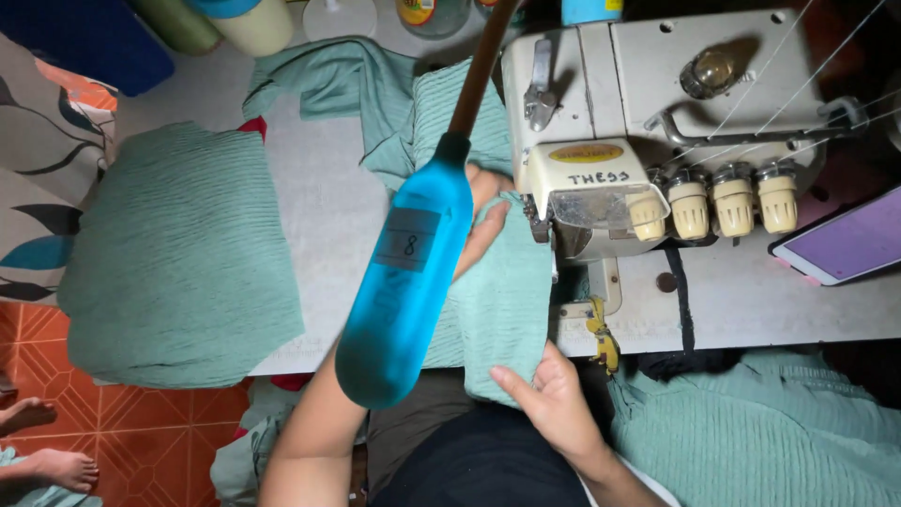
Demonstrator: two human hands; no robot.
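We are reaching our left hand [481, 221] forward over the table, forearm running up from the lower edge of the view, and we are laying it flat on the green fabric piece [497, 300] just left of the sewing machine [657, 131]. The fingers [490, 233] are lying stretched and slightly spread, pressing down on the cloth rather than closing around it; a blue handle [404, 282] close to the camera is covering the back of the hand. Our right hand [549, 394] is sitting at the near table edge, wrist bent inward, and it is pinching the cloth's near end, thumb on top and the other fingers curled under out of sight.

The fabric piece is lying as a strip with its long axis running from us toward the machine's presser foot [540, 225], its far end pointing into the machine and its near end hanging over the table edge [310, 352].

No open container is showing its contents to us; a few bottles and cups [253, 23] are standing at the far edge, cut off by the frame. A folded stack of green cloth [178, 253] is resting on the table's left end, well apart from our hands, and more green cloth [770, 432] is piling up at the lower right. A tablet [845, 244] is lying right of the machine.
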